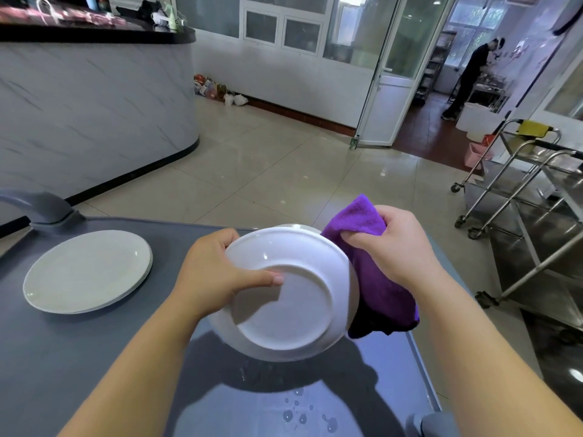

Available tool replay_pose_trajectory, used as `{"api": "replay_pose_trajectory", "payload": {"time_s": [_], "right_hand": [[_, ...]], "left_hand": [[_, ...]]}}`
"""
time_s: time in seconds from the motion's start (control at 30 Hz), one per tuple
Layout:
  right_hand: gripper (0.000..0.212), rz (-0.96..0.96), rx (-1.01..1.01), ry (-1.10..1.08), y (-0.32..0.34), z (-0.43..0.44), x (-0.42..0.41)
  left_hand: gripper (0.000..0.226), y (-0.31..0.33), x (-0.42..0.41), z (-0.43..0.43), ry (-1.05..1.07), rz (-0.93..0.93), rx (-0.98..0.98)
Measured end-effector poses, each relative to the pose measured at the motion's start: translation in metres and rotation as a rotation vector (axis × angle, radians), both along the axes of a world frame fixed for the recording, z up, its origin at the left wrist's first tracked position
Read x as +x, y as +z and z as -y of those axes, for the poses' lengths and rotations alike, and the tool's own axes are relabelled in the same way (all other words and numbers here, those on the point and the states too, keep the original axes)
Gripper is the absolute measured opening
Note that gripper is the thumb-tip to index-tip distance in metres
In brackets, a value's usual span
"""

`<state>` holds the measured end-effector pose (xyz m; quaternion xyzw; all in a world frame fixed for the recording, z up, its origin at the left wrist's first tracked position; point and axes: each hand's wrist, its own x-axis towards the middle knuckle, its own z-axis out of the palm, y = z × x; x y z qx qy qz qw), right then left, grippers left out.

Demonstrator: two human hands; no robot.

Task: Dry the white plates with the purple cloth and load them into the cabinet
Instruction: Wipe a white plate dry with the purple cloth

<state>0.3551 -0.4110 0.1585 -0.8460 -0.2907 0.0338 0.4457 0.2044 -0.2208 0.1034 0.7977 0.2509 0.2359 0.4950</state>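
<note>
My left hand (217,272) grips a white plate (284,304) by its left rim, thumb lying across the underside, which faces me. The plate is tilted up above the grey cart top (79,357). My right hand (400,244) holds the bunched purple cloth (378,279) against the plate's right edge, and the cloth hangs down behind the plate. A small stack of white plates (88,272) lies flat on the cart top at the left.
Water drops (303,414) lie on the cart top near me. A marble-patterned counter (94,115) stands at the left, steel trolleys (536,200) at the right. A tiled floor stretches ahead to an open doorway where a person (470,77) stands.
</note>
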Motion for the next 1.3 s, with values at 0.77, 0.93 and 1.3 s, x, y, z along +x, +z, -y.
{"api": "replay_pose_trajectory", "payload": {"time_s": [0.77,0.93,1.3], "right_hand": [[0.075,0.392,-0.051,-0.055,-0.027,-0.041,-0.039],[0.063,0.17,0.152,-0.252,-0.037,-0.035,-0.03],[0.045,-0.22,0.548,-0.456,-0.062,-0.028,-0.033]], "left_hand": [[0.063,0.008,0.01,0.022,0.161,0.055,-0.017],[0.061,0.009,0.008,0.019,0.211,0.151,-0.061],[0.044,0.008,0.014,0.033,0.322,0.299,-0.431]]}}
